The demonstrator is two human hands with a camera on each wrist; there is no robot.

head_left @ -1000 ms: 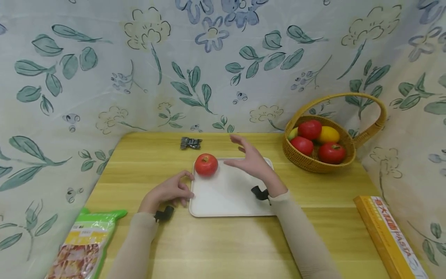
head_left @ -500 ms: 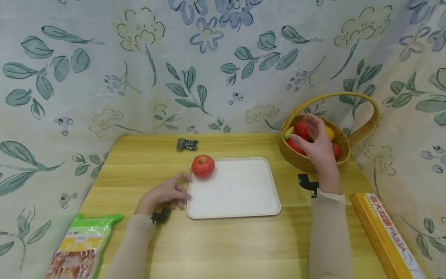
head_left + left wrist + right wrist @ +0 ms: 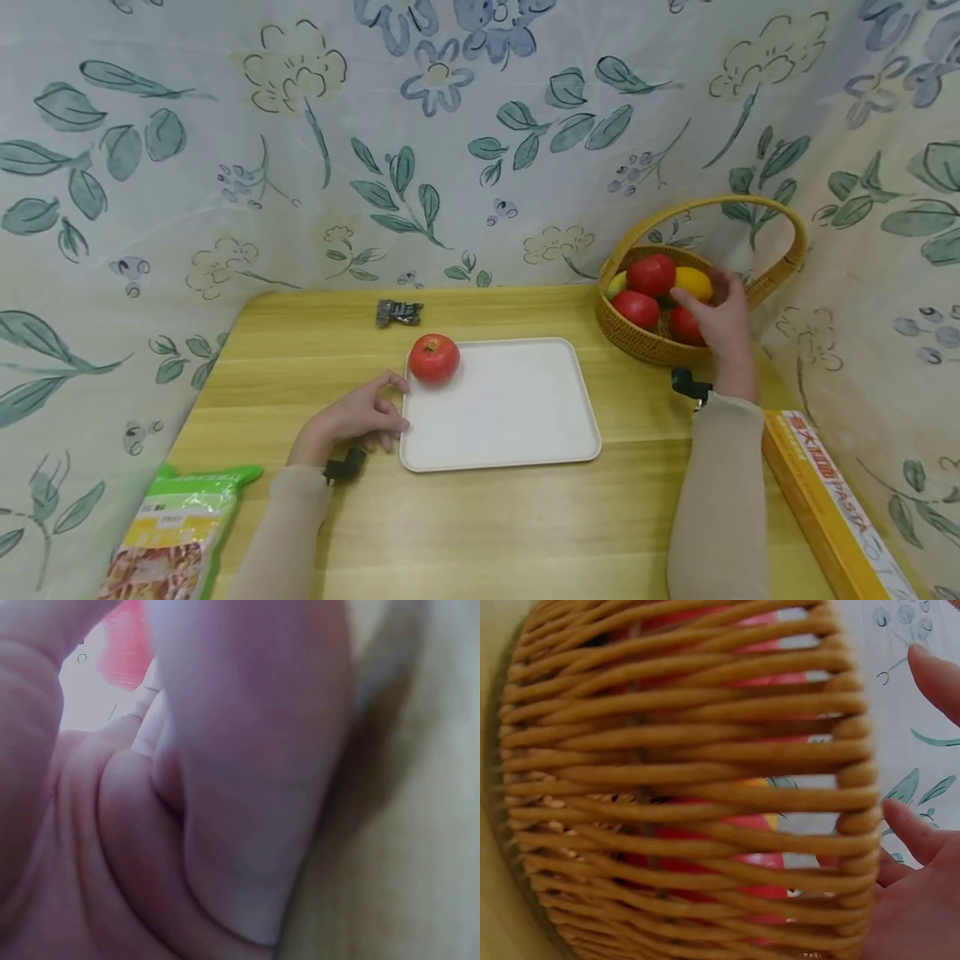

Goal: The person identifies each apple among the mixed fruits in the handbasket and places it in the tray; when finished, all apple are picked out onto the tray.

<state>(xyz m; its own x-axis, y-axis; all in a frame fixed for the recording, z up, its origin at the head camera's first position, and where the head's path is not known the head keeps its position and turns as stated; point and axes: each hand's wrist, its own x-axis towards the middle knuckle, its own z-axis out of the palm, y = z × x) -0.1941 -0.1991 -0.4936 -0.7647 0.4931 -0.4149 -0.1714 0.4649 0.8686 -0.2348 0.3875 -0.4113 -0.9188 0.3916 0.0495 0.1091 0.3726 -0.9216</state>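
Note:
My left hand (image 3: 356, 422) is at the left edge of a white tray (image 3: 510, 408), thumb and index fingertip touching its rim. A round red fruit (image 3: 433, 359), like an apple or tomato, sits in the tray's far left corner. On the right, my right hand (image 3: 727, 325) reaches over the near right rim of a wicker basket (image 3: 648, 346). Its thumb and fingers are spread above a red fruit (image 3: 684, 327), beside a yellow fruit (image 3: 693, 284). More red fruits (image 3: 651, 275) lie in the basket. In the right wrist view, basket weave (image 3: 705, 776) hides most of the fruit.
The basket's tall handle (image 3: 787, 258) arches above it at the right. A small black packet (image 3: 398, 312) lies behind the tray. A green and yellow food bag (image 3: 168, 533) is at front left, a PASTA box (image 3: 832, 500) at front right. Floral cloth (image 3: 450, 167) hangs behind the table.
My right hand has moved from above the tray right to the basket, then lowered toward its right-hand fruits. The left hand stays at the tray's edge. The view has shifted slightly.

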